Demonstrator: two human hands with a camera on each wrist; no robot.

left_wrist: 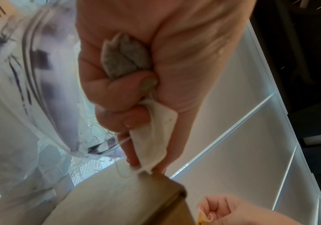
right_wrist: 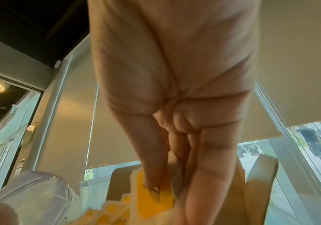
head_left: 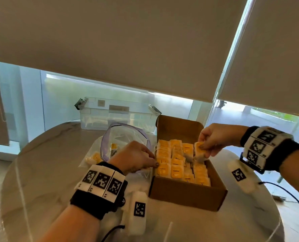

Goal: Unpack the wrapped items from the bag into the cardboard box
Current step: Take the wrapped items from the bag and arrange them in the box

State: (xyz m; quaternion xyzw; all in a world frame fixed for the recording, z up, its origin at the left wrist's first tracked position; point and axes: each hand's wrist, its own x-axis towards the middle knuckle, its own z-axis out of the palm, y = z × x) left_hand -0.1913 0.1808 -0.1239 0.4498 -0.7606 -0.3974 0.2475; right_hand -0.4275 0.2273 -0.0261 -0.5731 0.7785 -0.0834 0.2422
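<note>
Setting: a person stands at a round pale table [head_left: 40, 172], both wrists strapped with marker bands, looking down at an open cardboard box [head_left: 187, 194].
Cardboard box: its lid flap stands up at the far side, leaving the top clear for loading; yellow-labelled wrapped tea bags [head_left: 176, 170] stand in tight rows and nearly fill it.
Right hand [head_left: 213, 140]: fingers pinched on one yellow wrapped tea bag [head_left: 200, 147], held just above the far right rows, probably to slot it into a remaining gap.
Left hand [head_left: 136, 158]: curled tight at the box's left wall; the left wrist view shows it clutching pale tea bags [left_wrist: 153, 137] in the fist, likely a handful kept ready beside the box.
Bag: a clear zip bag [head_left: 110, 147] lies open just left of the box, with a few yellow packets inside.
Behind: a clear plastic tub [head_left: 117, 116] sits at the table's far edge.
Progress: judged nearly done.
</note>
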